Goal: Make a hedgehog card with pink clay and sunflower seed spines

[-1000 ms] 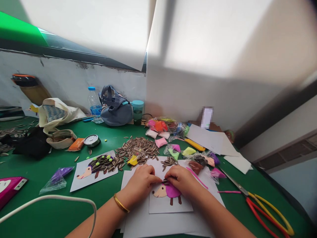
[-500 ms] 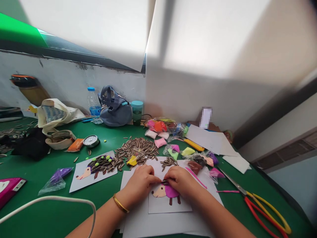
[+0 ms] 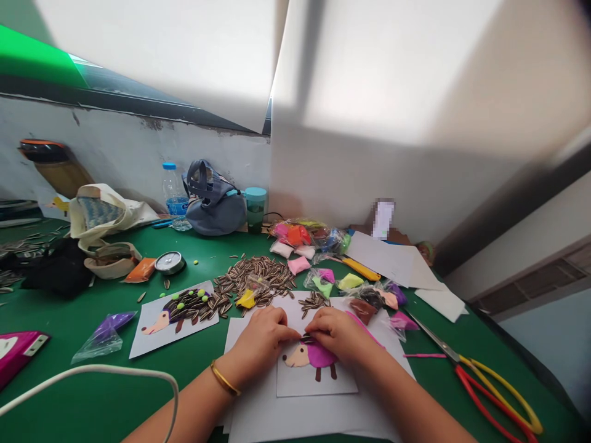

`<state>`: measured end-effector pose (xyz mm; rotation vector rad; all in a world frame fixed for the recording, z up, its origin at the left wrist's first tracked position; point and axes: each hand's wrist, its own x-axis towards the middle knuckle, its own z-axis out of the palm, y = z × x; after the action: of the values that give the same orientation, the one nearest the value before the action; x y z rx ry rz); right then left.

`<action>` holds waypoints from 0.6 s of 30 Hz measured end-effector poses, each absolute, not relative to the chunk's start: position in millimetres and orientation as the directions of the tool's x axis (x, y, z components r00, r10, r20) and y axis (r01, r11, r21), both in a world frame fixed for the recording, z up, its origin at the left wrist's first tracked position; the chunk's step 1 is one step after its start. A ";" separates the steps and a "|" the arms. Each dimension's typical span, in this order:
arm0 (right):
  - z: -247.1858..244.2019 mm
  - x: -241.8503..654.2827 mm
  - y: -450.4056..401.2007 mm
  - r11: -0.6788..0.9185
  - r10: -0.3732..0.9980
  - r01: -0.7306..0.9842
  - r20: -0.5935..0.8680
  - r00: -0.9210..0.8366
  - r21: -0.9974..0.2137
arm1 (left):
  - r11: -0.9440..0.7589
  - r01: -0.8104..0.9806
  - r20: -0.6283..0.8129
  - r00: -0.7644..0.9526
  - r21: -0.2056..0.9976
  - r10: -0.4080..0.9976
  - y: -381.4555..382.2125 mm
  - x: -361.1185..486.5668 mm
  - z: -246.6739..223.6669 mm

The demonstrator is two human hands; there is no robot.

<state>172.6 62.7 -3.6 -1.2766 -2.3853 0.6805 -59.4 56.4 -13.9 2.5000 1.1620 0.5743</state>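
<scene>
A small white card [image 3: 318,386] bears a clay hedgehog [image 3: 321,355] with a magenta body, a peach face and brown legs. Dark striped sunflower seeds [image 3: 306,338] lie at the top of its body, behind the head. My right hand [image 3: 340,335] pinches at these seeds from the right, its fingers covering part of the body. From the left, my left hand [image 3: 262,338] has thumb and fingers drawn together, tips against the same spot; what they hold is hidden. Under the card lie larger white sheets [image 3: 258,409]. A few loose seeds [image 3: 314,303] rest just beyond my hands.
A seed pile [image 3: 258,277] and a second hedgehog card [image 3: 152,335] lie left of centre. Bagged clay [image 3: 298,265] and a yellow cutter [image 3: 361,269] are behind. Scissors [image 3: 462,360] lie at right; a white cable [image 3: 124,369] curves in front at left.
Nearly everything stays put. My right hand has shifted very slightly at the hedgehog's top, while my left hand keeps its place.
</scene>
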 end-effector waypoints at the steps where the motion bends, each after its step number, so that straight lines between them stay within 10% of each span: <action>1: -2.7 174.1 63.7 0.474 0.844 0.666 0.083 -0.529 -0.575 | -0.615 0.650 0.220 0.587 0.446 0.780 56.4 -59.3 -14.3; 18: -8.1 160.4 103.6 0.576 0.815 0.790 0.227 -0.534 -0.211 | -0.631 0.641 0.250 0.587 0.438 0.770 57.1 -60.6 -19.2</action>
<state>160.4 103.6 -8.1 -1.3162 -2.5115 0.1183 -60.6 57.1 -19.2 2.5185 1.1526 0.6080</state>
